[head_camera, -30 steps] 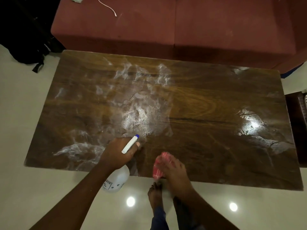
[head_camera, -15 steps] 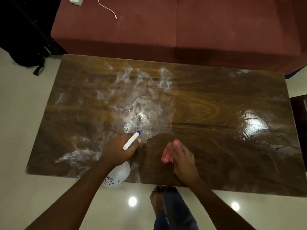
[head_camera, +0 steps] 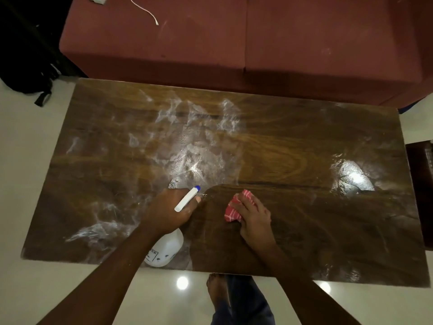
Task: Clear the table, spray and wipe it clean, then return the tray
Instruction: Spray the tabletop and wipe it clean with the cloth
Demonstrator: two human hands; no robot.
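The brown wooden table [head_camera: 293, 141] fills the view, with whitish wet streaks across its left and middle. My left hand [head_camera: 167, 211] grips the neck of a white spray bottle [head_camera: 167, 249], held over the table's near edge with its blue-tipped nozzle pointing away from me. To its right, my right hand [head_camera: 254, 215] presses a red-and-white striped cloth [head_camera: 236, 206] flat on the tabletop. No tray shows in the frame.
A maroon sofa [head_camera: 257, 43] stands right behind the table, with a white cable [head_camera: 146, 11] and a white plug lying on it. A black bag [head_camera: 25, 66] sits on the pale floor at far left. A dark piece of furniture [head_camera: 421, 191] borders the table's right end.
My right hand has slid the cloth from the near edge farther onto the table and to the right. My left hand with the bottle has stayed nearly in place.
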